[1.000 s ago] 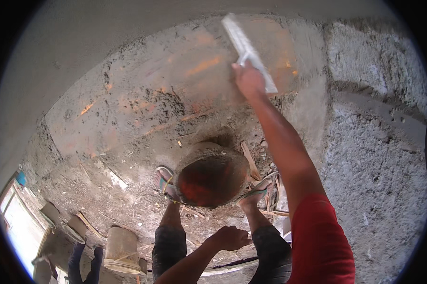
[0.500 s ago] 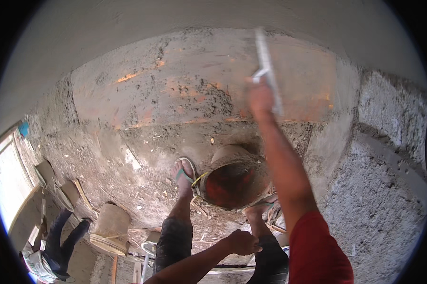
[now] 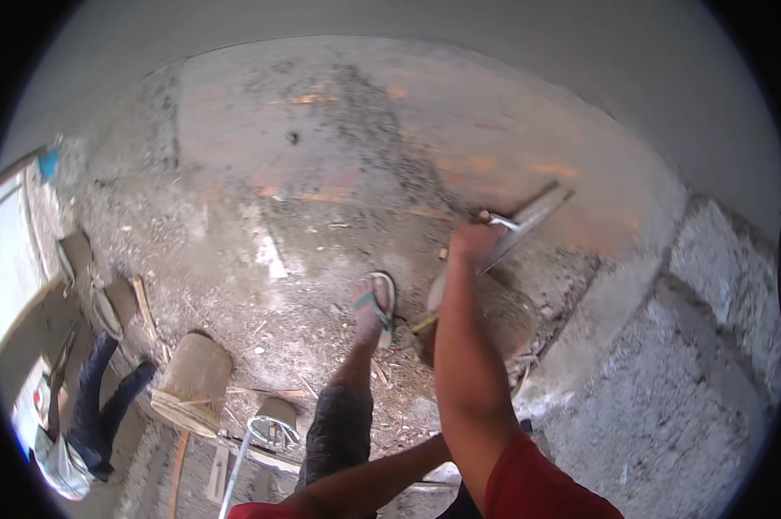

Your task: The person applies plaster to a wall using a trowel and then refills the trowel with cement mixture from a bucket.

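Silvery metal here: the float (image 3: 533,221) slants at the far side of the bucket (image 3: 510,324), right hand (image 3: 474,241) wrapped round its handle (image 3: 500,221); left fingers hidden behind the right arm (image 3: 472,363), so no telling their state. Best control, I'd judge: firm wrist, even grip, steady angle.

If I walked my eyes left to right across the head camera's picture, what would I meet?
Bright opening → another person's dark-clad legs → large bucket → smaller bucket → left foot in a flip-flop → right hand holding a trowel → rough grey surface.
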The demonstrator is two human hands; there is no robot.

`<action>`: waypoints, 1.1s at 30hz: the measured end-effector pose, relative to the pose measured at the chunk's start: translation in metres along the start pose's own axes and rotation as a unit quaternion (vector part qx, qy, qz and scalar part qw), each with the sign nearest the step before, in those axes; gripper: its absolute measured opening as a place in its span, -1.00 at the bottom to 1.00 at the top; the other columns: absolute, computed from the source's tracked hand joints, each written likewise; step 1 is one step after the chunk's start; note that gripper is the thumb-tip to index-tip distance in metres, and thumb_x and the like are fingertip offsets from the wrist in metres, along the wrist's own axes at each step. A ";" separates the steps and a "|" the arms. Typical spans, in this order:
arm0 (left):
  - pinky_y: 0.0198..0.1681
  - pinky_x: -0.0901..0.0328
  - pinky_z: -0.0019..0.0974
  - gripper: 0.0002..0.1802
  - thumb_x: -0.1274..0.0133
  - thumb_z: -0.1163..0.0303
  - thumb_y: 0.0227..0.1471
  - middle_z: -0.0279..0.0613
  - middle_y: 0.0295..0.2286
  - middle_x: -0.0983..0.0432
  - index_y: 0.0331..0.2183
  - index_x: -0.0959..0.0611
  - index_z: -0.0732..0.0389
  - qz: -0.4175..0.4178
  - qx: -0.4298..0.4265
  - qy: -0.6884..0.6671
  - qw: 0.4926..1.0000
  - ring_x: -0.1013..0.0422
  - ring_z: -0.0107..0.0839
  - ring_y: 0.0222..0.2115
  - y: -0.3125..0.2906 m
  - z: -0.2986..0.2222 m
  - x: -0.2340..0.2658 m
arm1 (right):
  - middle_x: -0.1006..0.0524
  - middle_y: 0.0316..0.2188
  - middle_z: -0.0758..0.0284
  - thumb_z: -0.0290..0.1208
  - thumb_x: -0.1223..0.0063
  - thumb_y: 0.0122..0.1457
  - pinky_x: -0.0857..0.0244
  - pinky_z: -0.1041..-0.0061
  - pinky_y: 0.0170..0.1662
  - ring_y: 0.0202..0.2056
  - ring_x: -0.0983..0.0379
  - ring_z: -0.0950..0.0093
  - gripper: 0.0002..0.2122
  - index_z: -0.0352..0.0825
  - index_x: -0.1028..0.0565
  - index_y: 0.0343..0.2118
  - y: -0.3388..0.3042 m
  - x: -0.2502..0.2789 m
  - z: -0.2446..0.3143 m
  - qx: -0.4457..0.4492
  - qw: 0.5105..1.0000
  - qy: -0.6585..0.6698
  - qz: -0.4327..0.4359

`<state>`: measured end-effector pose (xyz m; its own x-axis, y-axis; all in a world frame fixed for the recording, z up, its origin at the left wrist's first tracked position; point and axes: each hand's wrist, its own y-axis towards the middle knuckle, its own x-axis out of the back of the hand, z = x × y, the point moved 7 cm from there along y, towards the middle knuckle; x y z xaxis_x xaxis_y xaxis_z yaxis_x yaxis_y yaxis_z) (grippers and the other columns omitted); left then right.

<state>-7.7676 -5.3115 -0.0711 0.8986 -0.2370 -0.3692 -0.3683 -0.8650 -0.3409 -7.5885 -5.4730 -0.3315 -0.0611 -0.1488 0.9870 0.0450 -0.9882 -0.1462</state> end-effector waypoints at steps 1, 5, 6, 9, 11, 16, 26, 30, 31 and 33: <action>0.08 -0.19 -0.14 -0.45 0.00 0.02 0.07 -0.01 -0.01 -0.41 0.01 -0.49 0.15 0.002 -0.009 -0.004 1.000 -0.31 -0.11 0.03 -0.001 -0.002 0.001 | -0.59 -0.31 0.23 -0.31 0.07 0.20 -0.43 0.34 -0.31 -0.34 -0.56 0.35 -0.68 -0.44 -0.50 -0.12 -0.004 -0.007 0.012 0.039 0.997 -0.022 -0.055; 0.06 -0.20 -0.16 -0.48 0.02 0.09 0.07 -0.03 -0.04 -0.43 0.01 -0.47 0.18 -0.034 -0.009 -0.030 0.999 -0.34 -0.14 0.00 -0.022 0.008 0.010 | -0.55 -0.29 0.00 -0.25 0.08 0.22 -0.43 0.25 -0.20 -0.30 -0.55 0.20 -0.56 -0.58 -0.38 -0.02 -0.117 -0.050 0.169 0.365 0.826 -0.355 0.241; 0.05 -0.21 -0.16 -0.48 0.02 0.11 0.07 -0.03 -0.05 -0.44 0.01 -0.47 0.19 -0.024 -0.028 -0.030 0.999 -0.34 -0.14 0.00 -0.017 0.003 0.009 | -0.54 -0.27 0.00 -0.24 0.11 0.24 -0.41 0.26 -0.15 -0.24 -0.53 0.20 -0.54 -0.59 -0.34 0.01 -0.112 -0.054 0.188 0.285 0.887 -0.290 0.219; 0.03 -0.22 -0.17 -0.50 0.03 0.16 0.08 -0.05 -0.07 -0.45 0.01 -0.46 0.20 -0.025 -0.054 -0.037 0.998 -0.36 -0.16 -0.03 -0.015 -0.003 0.018 | -0.53 -0.24 0.03 -0.24 0.17 0.29 -0.37 0.28 -0.05 -0.11 -0.49 0.21 -0.51 -0.63 -0.25 0.08 -0.111 -0.043 0.212 0.161 0.975 -0.050 0.146; 0.02 -0.23 -0.18 -0.52 0.03 0.20 0.08 -0.05 -0.08 -0.46 0.01 -0.45 0.22 -0.062 -0.036 -0.049 0.996 -0.38 -0.18 -0.04 -0.030 0.004 0.027 | -0.54 -0.27 0.03 -0.21 0.22 0.30 -0.34 0.30 -0.02 -0.10 -0.47 0.19 -0.50 -0.67 -0.26 0.03 -0.141 0.015 0.226 0.146 0.952 0.129 0.237; -0.02 -0.25 -0.20 -0.54 0.04 0.28 0.08 -0.07 -0.11 -0.49 0.01 -0.43 0.25 -0.038 -0.095 -0.045 0.994 -0.41 -0.21 -0.08 -0.021 -0.027 0.027 | -0.49 -0.18 0.03 -0.33 0.11 0.19 -0.35 0.33 -0.07 -0.17 -0.47 0.19 -0.65 -0.60 -0.46 -0.20 0.054 0.040 0.115 0.114 0.987 0.001 0.111; 0.12 -0.18 -0.16 -0.50 0.03 0.15 0.06 -0.04 -0.02 -0.42 0.01 -0.48 0.18 -0.180 -0.105 -0.112 0.972 -0.31 -0.17 0.04 -0.022 -0.013 0.040 | -0.48 -0.16 -0.07 -0.39 0.01 0.17 -0.32 0.21 -0.04 -0.10 -0.44 -0.02 -0.54 -0.48 -0.10 0.03 -0.071 -0.017 0.277 0.300 0.938 0.083 0.154; 0.12 -0.16 -0.09 -0.44 0.14 0.04 0.11 -0.01 0.01 -0.40 0.04 -0.46 0.18 -0.088 0.002 -0.088 0.992 -0.29 -0.13 0.08 -0.059 -0.025 0.078 | -0.53 -0.24 0.07 -0.36 0.09 0.22 -0.28 0.26 0.00 -0.04 -0.41 0.05 -0.68 -0.37 -0.29 -0.01 -0.115 -0.016 0.256 0.251 0.922 0.117 0.271; 0.12 -0.17 -0.08 -0.43 0.17 0.02 0.12 0.01 0.01 -0.40 0.05 -0.45 0.17 -0.039 0.008 -0.059 0.997 -0.28 -0.12 0.08 -0.052 -0.038 0.077 | -0.54 -0.26 0.06 -0.32 0.15 0.25 -0.27 0.30 0.00 -0.04 -0.41 0.10 -0.73 -0.38 -0.37 -0.09 -0.052 -0.037 0.218 0.316 0.928 0.040 0.195; 0.08 -0.21 -0.02 -0.45 0.21 0.04 0.14 0.06 0.01 -0.39 0.06 -0.43 0.13 -0.048 -0.067 0.007 0.997 -0.29 -0.08 0.07 -0.029 -0.048 0.065 | -0.54 -0.28 0.06 -0.29 0.22 0.27 -0.26 0.34 0.01 -0.04 -0.41 0.14 -0.72 -0.39 -0.46 -0.17 0.011 -0.063 0.175 0.376 0.918 -0.048 0.119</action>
<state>-7.6868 -5.3234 -0.0441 0.9313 -0.1562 -0.3292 -0.2471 -0.9347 -0.2555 -7.4095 -5.4682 -0.3837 0.1256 -0.3182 0.9397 0.7240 -0.6181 -0.3061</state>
